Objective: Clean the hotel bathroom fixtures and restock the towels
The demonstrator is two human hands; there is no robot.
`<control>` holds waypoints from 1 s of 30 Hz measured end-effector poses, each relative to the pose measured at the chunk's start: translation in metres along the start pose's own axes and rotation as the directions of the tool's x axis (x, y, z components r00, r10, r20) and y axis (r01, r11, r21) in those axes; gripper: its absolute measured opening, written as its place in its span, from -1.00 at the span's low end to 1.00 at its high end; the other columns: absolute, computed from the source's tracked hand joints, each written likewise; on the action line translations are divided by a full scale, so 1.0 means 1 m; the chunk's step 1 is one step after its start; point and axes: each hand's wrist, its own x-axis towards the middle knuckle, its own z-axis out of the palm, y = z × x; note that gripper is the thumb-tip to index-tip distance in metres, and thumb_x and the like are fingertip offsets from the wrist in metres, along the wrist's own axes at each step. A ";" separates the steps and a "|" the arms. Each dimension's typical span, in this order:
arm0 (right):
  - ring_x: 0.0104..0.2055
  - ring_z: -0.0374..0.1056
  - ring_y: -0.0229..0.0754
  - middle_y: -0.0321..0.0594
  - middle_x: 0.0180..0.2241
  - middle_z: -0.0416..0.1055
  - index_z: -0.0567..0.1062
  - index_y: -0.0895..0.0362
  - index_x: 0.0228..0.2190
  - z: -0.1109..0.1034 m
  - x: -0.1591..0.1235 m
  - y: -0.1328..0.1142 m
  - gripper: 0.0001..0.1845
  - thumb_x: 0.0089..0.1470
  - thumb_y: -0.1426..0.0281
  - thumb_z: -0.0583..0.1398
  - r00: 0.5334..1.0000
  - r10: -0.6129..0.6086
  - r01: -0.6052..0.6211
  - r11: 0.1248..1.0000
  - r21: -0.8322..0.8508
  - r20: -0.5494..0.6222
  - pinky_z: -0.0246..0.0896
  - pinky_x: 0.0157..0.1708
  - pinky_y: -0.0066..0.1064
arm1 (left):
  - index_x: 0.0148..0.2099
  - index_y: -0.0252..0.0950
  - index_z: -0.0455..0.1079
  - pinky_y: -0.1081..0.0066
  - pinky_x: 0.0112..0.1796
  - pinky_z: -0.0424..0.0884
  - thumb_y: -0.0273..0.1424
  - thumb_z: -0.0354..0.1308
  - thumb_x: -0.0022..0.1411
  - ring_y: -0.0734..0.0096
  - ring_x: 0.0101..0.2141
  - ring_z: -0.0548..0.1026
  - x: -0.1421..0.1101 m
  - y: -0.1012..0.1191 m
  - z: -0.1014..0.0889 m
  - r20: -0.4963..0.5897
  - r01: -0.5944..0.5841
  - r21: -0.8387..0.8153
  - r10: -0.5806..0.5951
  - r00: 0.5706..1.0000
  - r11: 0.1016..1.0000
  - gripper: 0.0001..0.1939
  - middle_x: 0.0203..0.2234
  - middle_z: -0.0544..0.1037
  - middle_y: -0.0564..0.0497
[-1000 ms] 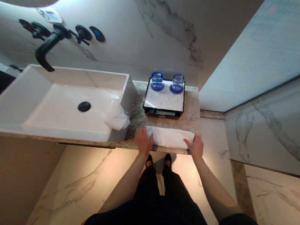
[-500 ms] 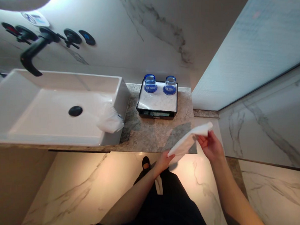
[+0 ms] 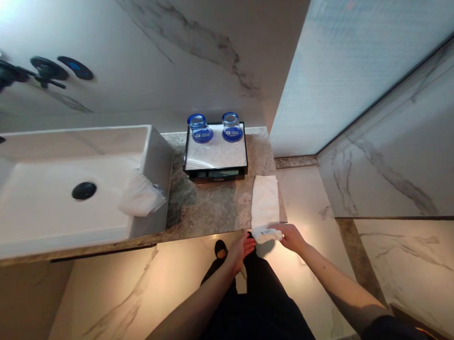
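Note:
A white towel (image 3: 265, 203), folded into a long strip, lies on the right end of the stone counter (image 3: 213, 205), with its near end over the front edge. My right hand (image 3: 290, 237) pinches that near end at its right corner. Just left of the same end is my left hand (image 3: 241, 250), fingers stretched out and holding nothing that I can see. Behind the towel stands a black-framed box (image 3: 215, 158) with a pale top. Two upturned blue-rimmed glasses, a left glass (image 3: 197, 122) and a right glass (image 3: 230, 119), rest there on blue coasters.
To the left is a white basin (image 3: 146, 163) with a black drain (image 3: 84, 191). A crumpled white cloth or bag (image 3: 141, 195) hangs over its right wall. Black taps (image 3: 47, 70) project from the marble wall. A frosted glass panel (image 3: 342, 59) borders the right side.
The towel was held up between both hands; now it lies along the counter. My left hand has let go of it, while my right has come down and nearer. The view has shifted right.

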 end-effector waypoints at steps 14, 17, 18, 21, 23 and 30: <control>-0.13 0.56 0.02 -0.04 -0.14 0.63 0.56 0.16 -0.06 -0.007 0.056 0.008 -0.51 0.30 0.11 0.01 0.819 0.564 -0.469 0.760 0.450 -0.099 0.48 -0.11 -0.17 | 0.41 -0.11 0.18 -0.27 0.37 -0.21 -0.20 0.21 0.33 -0.02 0.44 -0.04 0.038 0.035 0.010 0.751 -0.664 0.653 0.431 0.501 -0.365 -0.34 0.42 0.16 -0.07; -0.07 0.54 0.06 0.03 -0.10 0.61 0.54 0.17 -0.01 -0.013 0.055 0.005 -0.51 0.30 0.09 0.07 0.809 0.517 -0.461 0.853 0.244 -0.278 0.45 -0.06 -0.12 | 0.42 0.06 0.16 -0.36 0.33 -0.33 -0.23 0.30 0.25 -0.09 0.46 -0.19 0.059 0.056 0.010 0.763 -0.657 0.646 0.344 0.548 -0.387 -0.26 0.48 -0.07 0.00; 0.06 0.48 0.08 0.07 0.01 0.56 0.51 0.15 0.06 -0.015 0.051 0.004 -0.51 0.28 0.09 0.12 0.854 0.398 -0.384 0.917 0.108 -0.335 0.38 0.07 -0.07 | 0.41 0.08 0.17 -0.38 0.32 -0.35 -0.24 0.34 0.21 -0.13 0.46 -0.22 0.064 0.063 0.008 0.776 -0.674 0.631 0.327 0.540 -0.384 -0.23 0.49 -0.11 0.00; 0.43 0.05 0.13 0.06 0.34 0.23 0.34 0.09 0.27 -0.017 0.037 0.006 -0.32 0.16 0.23 0.28 0.977 0.006 -0.057 0.969 -0.239 -0.212 -0.02 0.35 0.13 | 0.39 0.06 0.21 -0.36 0.32 -0.35 -0.36 0.39 0.12 -0.16 0.45 -0.18 0.071 0.075 0.000 0.796 -0.743 0.602 0.295 0.529 -0.291 -0.17 0.48 -0.05 -0.05; 0.46 -0.03 0.10 0.04 0.37 0.18 0.28 0.08 0.31 -0.014 0.027 0.011 -0.27 0.13 0.41 0.26 0.993 -0.084 0.055 0.955 -0.291 -0.086 -0.06 0.35 0.15 | 0.39 0.02 0.24 -0.25 0.35 -0.26 -0.44 0.34 0.12 -0.09 0.44 -0.05 0.066 0.072 -0.008 0.793 -0.796 0.587 0.302 0.529 -0.149 -0.19 0.44 0.09 -0.06; -0.03 0.52 0.03 -0.04 -0.09 0.62 0.55 0.07 0.00 0.004 0.036 0.006 -0.61 0.23 0.20 0.13 0.937 0.246 -0.210 0.964 0.161 -0.249 0.41 -0.07 -0.20 | 0.06 -0.24 0.54 0.06 0.17 0.31 -0.36 0.32 0.10 -0.10 0.09 0.50 0.047 0.052 0.000 0.233 -0.583 0.513 0.551 0.801 0.630 -0.57 0.01 0.60 -0.18</control>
